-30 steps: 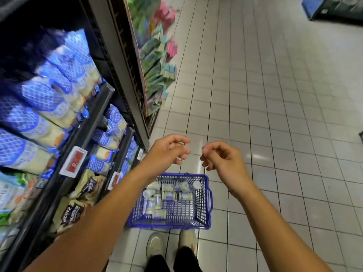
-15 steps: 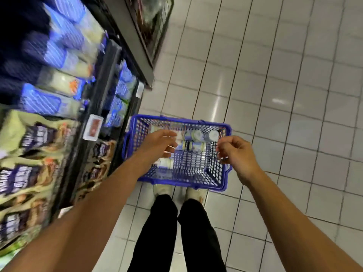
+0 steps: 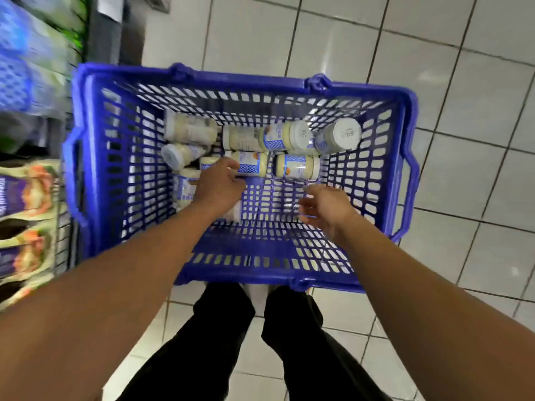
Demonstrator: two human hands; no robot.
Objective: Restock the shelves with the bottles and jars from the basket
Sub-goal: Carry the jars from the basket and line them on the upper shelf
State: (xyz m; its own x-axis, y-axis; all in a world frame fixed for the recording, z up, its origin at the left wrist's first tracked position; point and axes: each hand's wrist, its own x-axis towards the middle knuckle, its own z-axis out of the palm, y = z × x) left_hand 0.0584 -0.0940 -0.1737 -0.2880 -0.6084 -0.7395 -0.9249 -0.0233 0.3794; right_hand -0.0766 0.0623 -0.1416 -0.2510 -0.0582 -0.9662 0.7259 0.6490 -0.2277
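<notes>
Fingers [image 3: 230, 164] of left hand [image 3: 217, 186] curled over a lying jar [image 3: 254, 166] in the basket [image 3: 95, 169].
Loose and spread, holding nothing: right hand [image 3: 324, 206], just short of second jar [image 3: 298, 167].

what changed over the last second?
Both hands dropped from above the basket into it. The left hand now lies on a jar, grip unclear. The right hand is open just short of a second jar, holding nothing. The jars are still in the basket, none lifted.
</notes>
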